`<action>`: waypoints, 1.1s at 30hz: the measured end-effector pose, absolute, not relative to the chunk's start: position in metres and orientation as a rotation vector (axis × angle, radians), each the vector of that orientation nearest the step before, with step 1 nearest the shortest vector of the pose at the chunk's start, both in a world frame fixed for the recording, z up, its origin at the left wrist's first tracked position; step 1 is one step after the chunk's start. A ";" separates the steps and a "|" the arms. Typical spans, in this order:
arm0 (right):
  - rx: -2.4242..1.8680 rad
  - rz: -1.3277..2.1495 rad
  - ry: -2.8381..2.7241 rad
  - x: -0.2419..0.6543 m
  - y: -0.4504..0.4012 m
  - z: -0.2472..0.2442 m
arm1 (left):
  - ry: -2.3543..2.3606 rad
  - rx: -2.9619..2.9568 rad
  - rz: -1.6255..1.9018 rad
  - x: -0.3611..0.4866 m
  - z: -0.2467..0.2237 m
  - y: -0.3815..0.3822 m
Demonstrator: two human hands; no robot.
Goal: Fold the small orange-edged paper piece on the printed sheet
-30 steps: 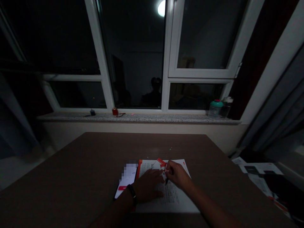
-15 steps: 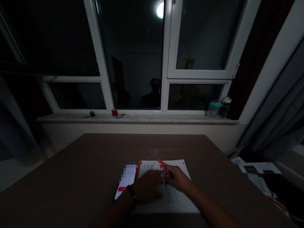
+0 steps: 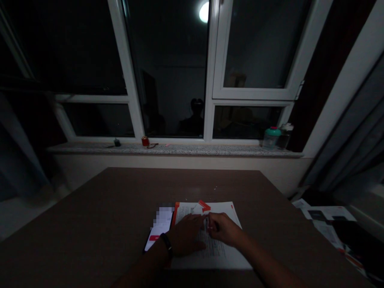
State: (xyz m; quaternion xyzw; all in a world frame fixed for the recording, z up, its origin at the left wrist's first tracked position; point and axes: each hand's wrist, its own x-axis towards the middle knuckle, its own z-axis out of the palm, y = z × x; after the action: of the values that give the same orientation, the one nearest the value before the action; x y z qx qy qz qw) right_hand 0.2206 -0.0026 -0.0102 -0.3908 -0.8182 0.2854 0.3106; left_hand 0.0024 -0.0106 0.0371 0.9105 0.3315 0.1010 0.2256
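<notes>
As the right hand [image 3: 223, 229] has dropped slightly lower in the frame over the last second, more of the angled red-orange piece [image 3: 205, 206] at the upper middle of the printed sheet [image 3: 232, 256] is exposed; contact probably remains centred on the same part of the page. The sheet lies at the lower centre of the frame, beside the lit phone [image 3: 159, 231], on the brown table [image 3: 120, 208]. The left hand [image 3: 186, 236], a dark band [image 3: 166, 244] at its wrist, is spread palm down over the sheet's left half, grasping nothing visible. The right forearm enters from the lower right; its hand is curled, fingertips near the left fingers. Whether it grips anything cannot be told in the dim light.
</notes>
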 end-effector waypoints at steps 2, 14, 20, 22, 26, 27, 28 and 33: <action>-1.037 0.707 -2.167 0.219 -0.001 -0.009 | 0.910 2.513 0.269 0.001 0.037 -0.010; -0.984 0.590 -2.216 0.221 0.000 -0.009 | 0.931 2.530 0.261 0.001 0.032 -0.009; -0.989 0.561 -2.234 0.223 0.002 -0.017 | 0.832 2.637 0.289 -0.002 0.021 -0.004; -1.049 0.515 -2.215 0.221 0.006 -0.016 | 0.824 2.657 0.262 -0.003 0.021 -0.004; -1.132 0.402 -2.166 0.218 0.013 -0.011 | 0.820 2.652 0.240 -0.004 0.024 -0.004; -1.141 0.390 -2.153 0.218 0.014 -0.010 | 0.819 2.648 0.244 -0.004 0.024 -0.004; -1.144 0.389 -2.143 0.218 0.015 -0.009 | 0.821 2.643 0.250 -0.005 0.023 -0.004; -1.095 0.450 -2.136 0.225 0.012 -0.012 | 0.814 2.635 0.270 -0.006 0.020 -0.002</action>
State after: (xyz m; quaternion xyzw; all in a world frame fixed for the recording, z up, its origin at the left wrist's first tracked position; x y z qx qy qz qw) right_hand 0.2245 0.0124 -0.0118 -0.4213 -0.8217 0.1731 0.3427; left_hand -0.0062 -0.0023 0.0198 0.9346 0.2888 0.0959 0.1843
